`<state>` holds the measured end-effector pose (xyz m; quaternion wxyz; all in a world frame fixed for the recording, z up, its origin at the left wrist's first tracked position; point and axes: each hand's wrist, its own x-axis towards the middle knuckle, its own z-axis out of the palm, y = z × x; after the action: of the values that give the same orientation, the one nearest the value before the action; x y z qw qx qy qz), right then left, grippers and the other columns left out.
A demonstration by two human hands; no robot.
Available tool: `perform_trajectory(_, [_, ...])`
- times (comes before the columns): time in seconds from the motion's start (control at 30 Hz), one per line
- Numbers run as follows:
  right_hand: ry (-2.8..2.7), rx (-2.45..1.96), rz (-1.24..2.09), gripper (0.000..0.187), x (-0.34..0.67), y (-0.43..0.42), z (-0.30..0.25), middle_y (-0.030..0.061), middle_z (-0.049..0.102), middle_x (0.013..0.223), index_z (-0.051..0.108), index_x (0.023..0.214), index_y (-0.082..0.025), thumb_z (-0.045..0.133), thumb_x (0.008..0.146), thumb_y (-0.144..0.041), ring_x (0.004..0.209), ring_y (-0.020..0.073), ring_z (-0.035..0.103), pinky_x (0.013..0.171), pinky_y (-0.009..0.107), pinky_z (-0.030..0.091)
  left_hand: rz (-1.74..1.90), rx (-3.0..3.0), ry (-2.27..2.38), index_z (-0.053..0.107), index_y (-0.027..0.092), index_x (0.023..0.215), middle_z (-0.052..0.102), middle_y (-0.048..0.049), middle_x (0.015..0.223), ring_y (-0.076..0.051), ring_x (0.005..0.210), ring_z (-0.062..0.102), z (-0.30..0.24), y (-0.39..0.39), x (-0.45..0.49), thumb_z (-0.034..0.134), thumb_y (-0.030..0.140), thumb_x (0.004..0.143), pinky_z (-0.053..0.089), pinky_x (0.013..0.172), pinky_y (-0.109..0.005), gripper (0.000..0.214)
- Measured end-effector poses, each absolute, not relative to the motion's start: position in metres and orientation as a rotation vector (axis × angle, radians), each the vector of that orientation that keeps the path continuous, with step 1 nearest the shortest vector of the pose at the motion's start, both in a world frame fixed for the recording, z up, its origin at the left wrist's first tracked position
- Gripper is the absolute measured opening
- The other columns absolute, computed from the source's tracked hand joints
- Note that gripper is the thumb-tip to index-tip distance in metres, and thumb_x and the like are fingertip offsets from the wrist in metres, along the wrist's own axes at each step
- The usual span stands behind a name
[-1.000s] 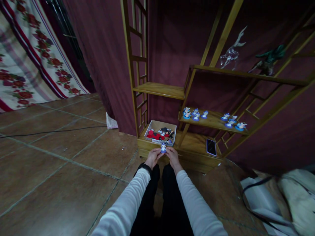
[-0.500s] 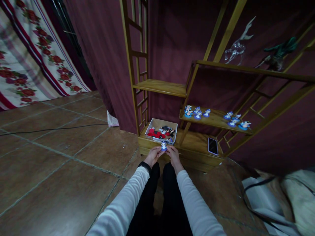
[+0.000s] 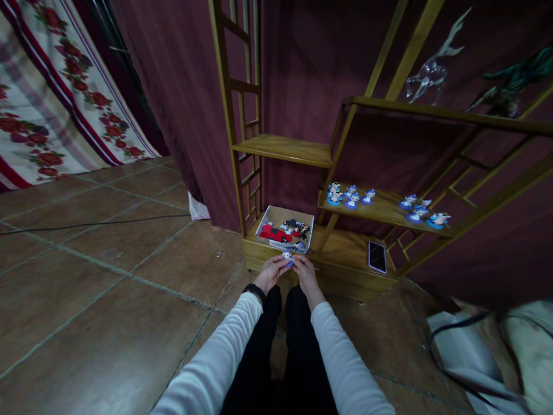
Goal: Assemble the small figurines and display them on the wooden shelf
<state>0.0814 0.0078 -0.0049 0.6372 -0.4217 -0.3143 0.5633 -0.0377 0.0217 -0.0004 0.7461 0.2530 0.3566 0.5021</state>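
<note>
A small purple-and-white figurine (image 3: 287,256) on a round purple base is held between my two hands, just in front of the low shelf. My left hand (image 3: 271,272) pinches it from the left, and my right hand (image 3: 305,270) grips its right side with the fingertips. Right behind it sits an open white box (image 3: 270,214) containing red, black and white pieces, with something purple near its front edge. On the middle shelf (image 3: 384,212) stand several similar figurines, one cluster at the left (image 3: 351,200) and another toward the right (image 3: 417,214).
A phone (image 3: 377,256) lies on the bottom shelf. A clear deer ornament (image 3: 427,78) and a dark green statue (image 3: 510,86) stand on the upper shelf. Bags (image 3: 470,351) with a black strap rest on the floor at right. A black cable (image 3: 95,223) crosses the tiles at left.
The figurine has tilted slightly between my fingers, while both hands stay nearly in place. My view has shifted a little, so the right side of the shelf appears farther right.
</note>
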Motion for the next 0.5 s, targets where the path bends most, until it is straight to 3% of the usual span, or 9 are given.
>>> perform_trajectory(0.5, [-0.791,-1.05,1.248,0.019,0.0814,0.0113,-0.0092,0.0003,0.064,0.072,0.064,0.068,-0.019,0.069,0.058,-0.034,0.072,0.0151,0.057,0.067,0.028,0.045,1.115,0.574,0.872,0.066,0.007,0.069,0.066,-0.007,0.063,-0.012,0.061,0.063,-0.0033,0.0264,-0.0341,0.068,0.005,0.064,0.053,0.065,-0.021,0.006])
